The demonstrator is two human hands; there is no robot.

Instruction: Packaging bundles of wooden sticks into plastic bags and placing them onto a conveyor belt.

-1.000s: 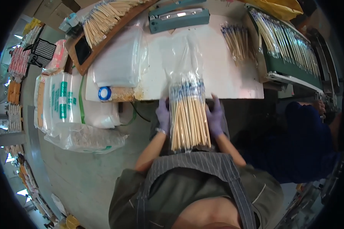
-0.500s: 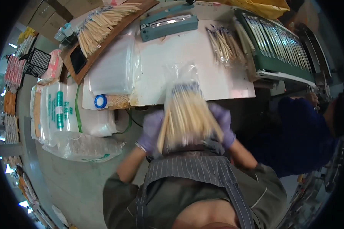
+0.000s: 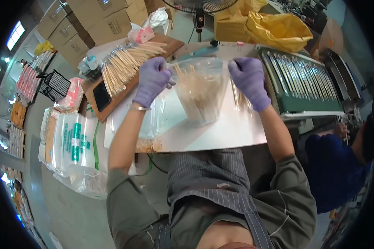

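Observation:
A clear bag [image 3: 197, 93] of pale wooden-handled sticks stands blurred over the white tabletop [image 3: 203, 139], in the middle of the view. My left hand [image 3: 153, 81], in a purple glove, is closed at the bag's upper left corner. My right hand [image 3: 249, 83], gloved alike, has curled fingers beside the upper right corner; whether they grip its plastic is unclear. Loose bundled sticks [image 3: 241, 99] lie partly hidden behind that hand. Flat clear bags [image 3: 153, 124] lie under my left forearm.
A wooden board [image 3: 91, 99] holds sticks [image 3: 120, 66] and a black phone [image 3: 102, 96]. A green tray [image 3: 291, 103] of silvery items is at right, near a co-worker in blue [image 3: 332, 170]. A fan [image 3: 199, 18], cartons [image 3: 112, 25] and a yellow sack [image 3: 278, 31] stand behind.
My hands and the bag have risen from below the table's front edge to over the tabletop, with my arms now stretched forward. The camera's view takes in more of the background.

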